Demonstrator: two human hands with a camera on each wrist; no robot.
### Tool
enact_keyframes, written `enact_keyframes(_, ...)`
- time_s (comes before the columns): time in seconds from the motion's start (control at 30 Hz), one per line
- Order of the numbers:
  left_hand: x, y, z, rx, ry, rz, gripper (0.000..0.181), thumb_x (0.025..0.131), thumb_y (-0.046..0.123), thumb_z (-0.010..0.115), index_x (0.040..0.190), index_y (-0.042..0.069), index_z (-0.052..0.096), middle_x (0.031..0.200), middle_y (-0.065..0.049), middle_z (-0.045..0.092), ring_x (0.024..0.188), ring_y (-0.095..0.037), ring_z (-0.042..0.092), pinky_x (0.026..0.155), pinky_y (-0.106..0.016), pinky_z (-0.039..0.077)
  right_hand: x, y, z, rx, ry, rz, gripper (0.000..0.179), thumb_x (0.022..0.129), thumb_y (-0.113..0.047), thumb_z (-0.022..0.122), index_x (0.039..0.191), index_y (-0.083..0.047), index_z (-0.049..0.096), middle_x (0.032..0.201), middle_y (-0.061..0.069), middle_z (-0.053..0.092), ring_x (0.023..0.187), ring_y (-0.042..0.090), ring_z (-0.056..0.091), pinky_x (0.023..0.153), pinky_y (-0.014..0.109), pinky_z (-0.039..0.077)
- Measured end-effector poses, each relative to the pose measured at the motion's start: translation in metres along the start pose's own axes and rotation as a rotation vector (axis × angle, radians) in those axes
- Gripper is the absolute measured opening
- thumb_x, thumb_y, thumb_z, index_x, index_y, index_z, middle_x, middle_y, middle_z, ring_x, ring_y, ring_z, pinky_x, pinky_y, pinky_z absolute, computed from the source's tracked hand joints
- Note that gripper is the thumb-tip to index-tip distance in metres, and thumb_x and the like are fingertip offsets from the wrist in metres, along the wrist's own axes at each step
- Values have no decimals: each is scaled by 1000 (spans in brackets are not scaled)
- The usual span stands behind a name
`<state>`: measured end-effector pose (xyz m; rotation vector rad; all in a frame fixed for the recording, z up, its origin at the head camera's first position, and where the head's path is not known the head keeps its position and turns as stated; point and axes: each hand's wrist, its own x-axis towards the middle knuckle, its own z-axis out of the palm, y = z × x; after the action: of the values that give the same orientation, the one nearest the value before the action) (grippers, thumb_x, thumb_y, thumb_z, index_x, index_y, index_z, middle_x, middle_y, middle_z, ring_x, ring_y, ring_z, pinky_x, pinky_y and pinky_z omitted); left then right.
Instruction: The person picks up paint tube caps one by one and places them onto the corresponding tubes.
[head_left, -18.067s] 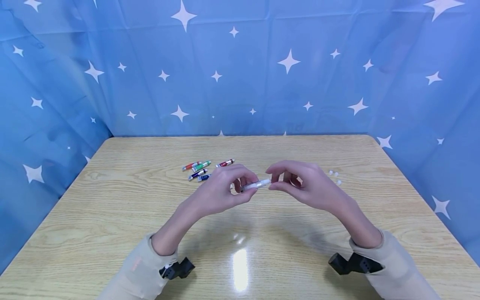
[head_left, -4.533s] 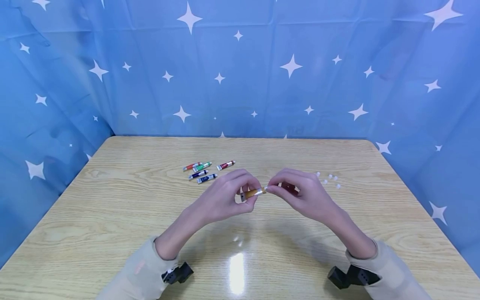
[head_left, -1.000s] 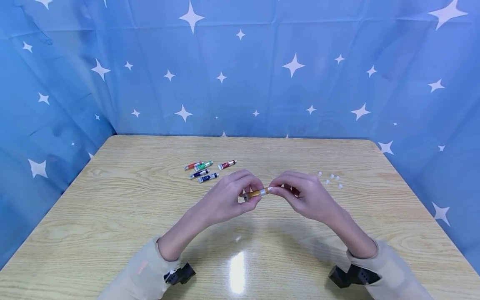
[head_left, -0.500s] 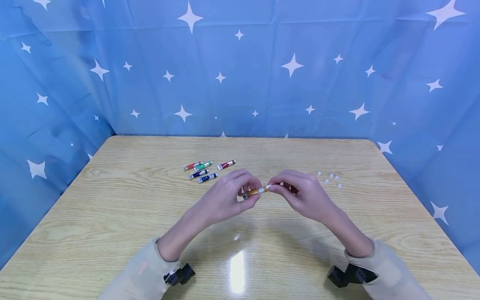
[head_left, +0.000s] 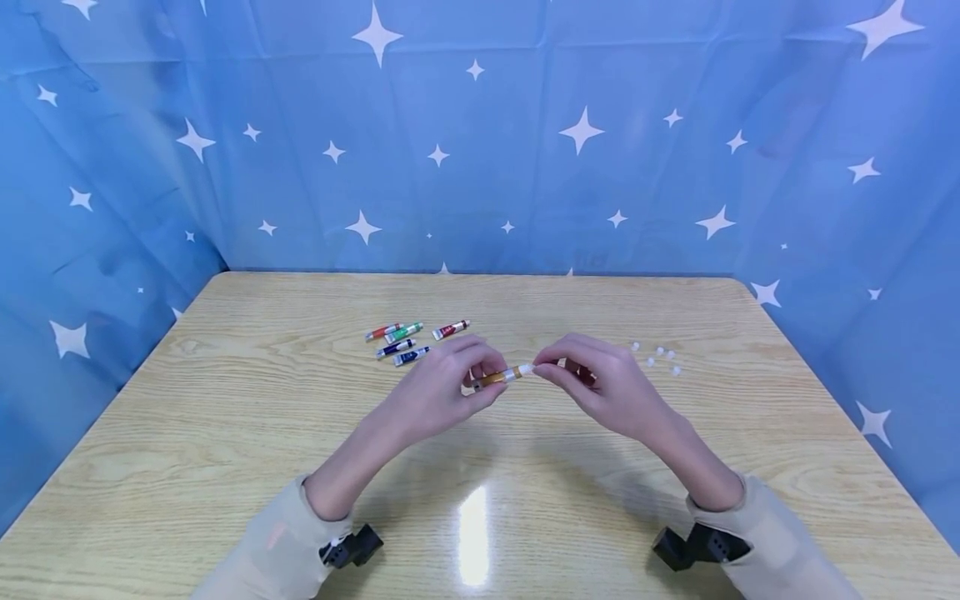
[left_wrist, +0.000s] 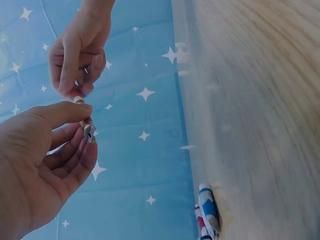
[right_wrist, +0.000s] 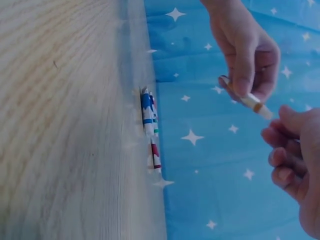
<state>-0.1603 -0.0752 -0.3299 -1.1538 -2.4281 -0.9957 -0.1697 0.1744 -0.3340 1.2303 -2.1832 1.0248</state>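
My left hand (head_left: 442, 387) pinches an ochre paint tube (head_left: 498, 377) between thumb and fingers. Its flat crimped end (left_wrist: 90, 132) shows in the left wrist view, and its white cap (right_wrist: 266, 113) points toward my right hand (head_left: 607, 383). The right thumb and fingertips are parted right at the tip of that cap, which shows whole between the hands. Both hands are raised over the table. Left of centre lie more paint tubes: orange (head_left: 384, 332), green (head_left: 405, 332), dark red (head_left: 451, 329), violet (head_left: 395, 348) and blue (head_left: 411, 356).
Several small white pieces (head_left: 660, 352) lie on the wooden table (head_left: 225, 417) to the right, beyond my right hand. A blue star-patterned curtain (head_left: 480, 150) stands behind the table and along both sides.
A white tube was in my left hand 18 s ago; the ochre one is there now. Within the last half second it moved slightly left, and my right fingers came off its cap. More white pieces lie right.
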Motion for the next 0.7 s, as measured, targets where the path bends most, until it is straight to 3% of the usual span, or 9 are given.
enact_keyframes(0.37, -6, -15, -3, 34, -10, -160, 8, 89, 8, 77, 96, 5, 71, 89, 0, 66, 78, -12, 61, 68, -23, 53, -1, 3, -5, -3, 7, 15, 11, 95, -5, 69, 102, -13, 73, 84, -5, 67, 56, 3, 43, 51, 16, 37)
enact_keyframes(0.47, -8, -17, -3, 44, -11, -186, 8, 89, 8, 77, 95, 5, 72, 87, 0, 65, 78, -13, 60, 67, -23, 52, -2, 4, -6, -19, 11, 20, 15, 93, -1, 70, 102, -13, 73, 83, -6, 65, 56, 3, 43, 51, 15, 36)
enact_keyframes(0.7, -13, -23, -3, 62, -24, -226, 9, 87, 6, 79, 93, 4, 72, 86, -2, 66, 76, -13, 60, 65, -22, 51, -3, 10, -9, -40, 35, 13, 7, 97, -9, 68, 101, -13, 73, 81, -9, 62, 57, 3, 42, 52, 16, 36)
